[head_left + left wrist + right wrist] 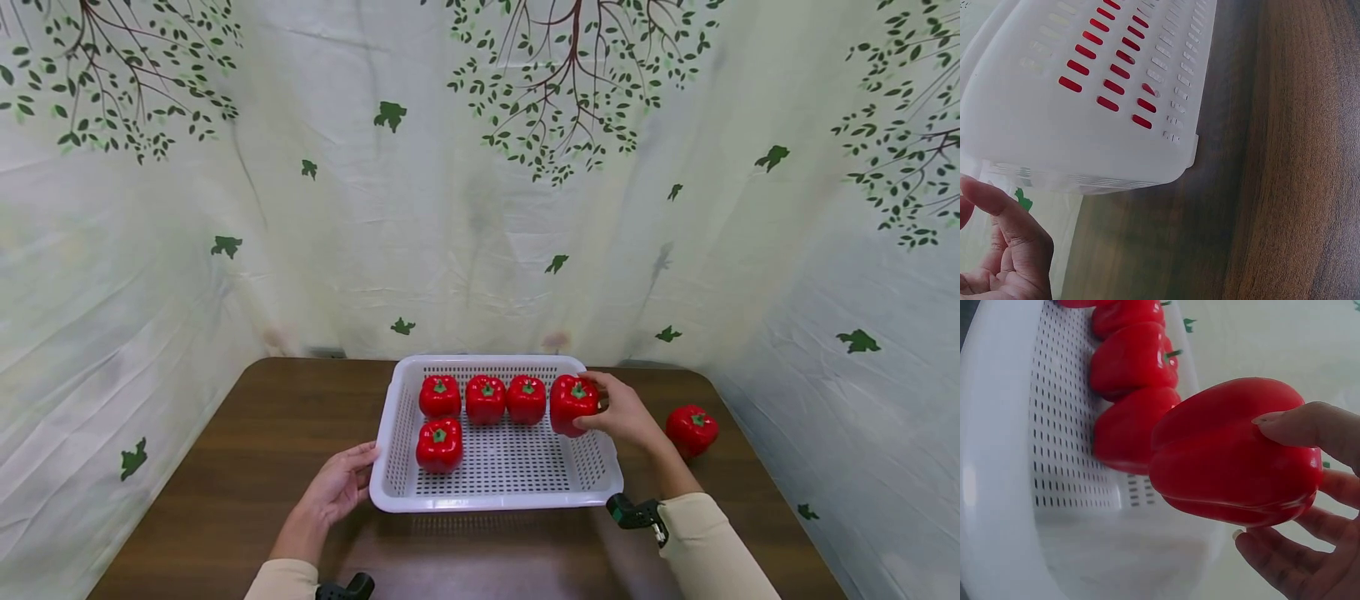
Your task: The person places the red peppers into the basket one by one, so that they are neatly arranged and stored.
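Observation:
A red bell pepper (574, 405) is gripped in my right hand (618, 408) over the right end of a white plastic basket (517, 502). Thumb and fingers hold its sides in the right wrist view, where the held bell pepper (1235, 456) hangs above the basket floor. Three more bell peppers line the back of the basket, the nearest to my hand being the right one (527, 400). Another bell pepper (439, 446) sits in front at the left. My left hand (337, 483) touches the basket's left rim with loosely bent fingers; its fingertips are partly out of the left wrist view.
One loose bell pepper (692, 431) lies on the brown wooden table (300, 417), right of the basket and beyond my right forearm. A pale curtain (480, 250) with leaf prints hangs behind and around the table.

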`<state>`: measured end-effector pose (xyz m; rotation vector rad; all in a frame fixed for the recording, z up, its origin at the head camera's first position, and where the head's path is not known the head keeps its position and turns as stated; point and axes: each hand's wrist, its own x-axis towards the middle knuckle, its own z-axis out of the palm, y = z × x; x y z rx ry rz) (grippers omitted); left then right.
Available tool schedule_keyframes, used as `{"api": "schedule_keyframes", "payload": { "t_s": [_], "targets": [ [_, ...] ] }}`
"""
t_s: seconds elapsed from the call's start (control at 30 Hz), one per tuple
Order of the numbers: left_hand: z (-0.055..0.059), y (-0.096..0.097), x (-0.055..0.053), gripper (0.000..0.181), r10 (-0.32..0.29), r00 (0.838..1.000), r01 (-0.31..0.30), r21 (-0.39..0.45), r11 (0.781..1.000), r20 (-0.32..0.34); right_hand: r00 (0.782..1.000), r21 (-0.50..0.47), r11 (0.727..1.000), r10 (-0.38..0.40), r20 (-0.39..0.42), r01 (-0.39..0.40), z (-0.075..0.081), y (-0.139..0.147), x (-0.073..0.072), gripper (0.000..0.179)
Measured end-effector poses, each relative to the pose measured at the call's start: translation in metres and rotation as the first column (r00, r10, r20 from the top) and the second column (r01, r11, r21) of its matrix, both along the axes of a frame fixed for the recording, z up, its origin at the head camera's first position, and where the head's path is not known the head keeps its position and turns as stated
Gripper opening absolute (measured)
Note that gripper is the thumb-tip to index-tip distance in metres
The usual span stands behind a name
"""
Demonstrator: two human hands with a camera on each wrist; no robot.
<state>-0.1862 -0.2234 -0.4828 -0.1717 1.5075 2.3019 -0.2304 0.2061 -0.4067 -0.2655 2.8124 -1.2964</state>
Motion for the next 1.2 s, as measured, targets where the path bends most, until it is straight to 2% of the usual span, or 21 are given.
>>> {"api": "schedule_keyframes", "payload": {
  "t_s": [0.2, 0.4, 0.57, 0.73, 0.9, 1.07, 1.2],
  "targets": [
    [0.0, 0.0, 0.0, 0.015, -0.001, 1.0, 0.001, -0.023, 1.0, -0.003, 0.999, -0.037, 0.999, -0.018, 0.046, 0.019, -0.007, -0.014, -0.002, 0.082],
    [0.002, 0.001, 0.001, 0.014, 0.01, 1.0, -0.01, -0.054, 0.998, 0.005, 0.998, -0.023, 0.999, -0.021, 0.062, 0.022, -0.014, -0.026, -0.007, 0.08],
    [0.002, -0.001, 0.0, 0.014, 0.007, 1.0, -0.006, -0.079, 0.997, 0.01, 0.998, -0.038, 0.999, 0.0, 0.065, 0.003, -0.02, -0.037, -0.011, 0.076],
    [0.002, -0.003, -0.002, 0.014, -0.016, 1.0, 0.016, -0.067, 0.998, 0.005, 0.998, -0.032, 0.999, 0.021, 0.06, -0.019, -0.027, -0.05, -0.016, 0.074],
    [0.001, -0.005, -0.005, 0.015, -0.042, 0.999, 0.042, -0.022, 0.999, -0.004, 0.997, 0.017, 0.999, 0.028, 0.065, -0.029, -0.033, -0.061, -0.02, 0.074],
    [0.001, -0.004, -0.008, 0.019, -0.036, 0.999, 0.036, 0.008, 0.999, 0.004, 0.998, 0.095, 0.995, 0.023, 0.059, -0.029, -0.038, -0.07, -0.023, 0.074],
    [0.001, -0.003, -0.01, 0.017, -0.018, 1.0, 0.018, 0.0, 1.0, 0.008, 0.997, 0.127, 0.991, 0.021, 0.08, -0.031, -0.041, -0.078, -0.024, 0.075]
  ]
}}
